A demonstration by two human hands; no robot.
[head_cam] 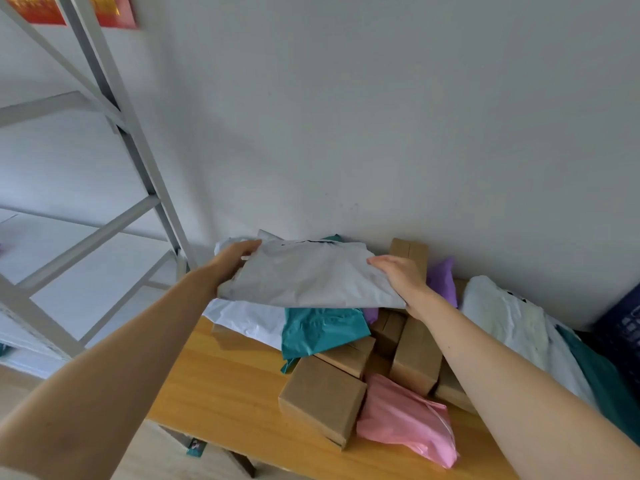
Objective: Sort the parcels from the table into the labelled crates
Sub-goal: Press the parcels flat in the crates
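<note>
A grey poly-mailer parcel [304, 275] is lifted above the pile on the wooden table [221, 386]. My left hand [232, 259] grips its left edge, thumb on top. My right hand [401, 277] holds its right edge, fingers lying over the top. Beneath it lie a teal mailer [322, 327], a white mailer [249, 318], a purple mailer [441, 277], a pink mailer [408, 419] and several brown cardboard boxes [322, 396]. No labelled crate is in view.
A grey metal shelving rack [114, 133] stands at the left, close to the table's corner. A white wall backs the table. At the right lie a large white bag [509, 320], a dark teal bag [602, 379] and a dark blue box [623, 320].
</note>
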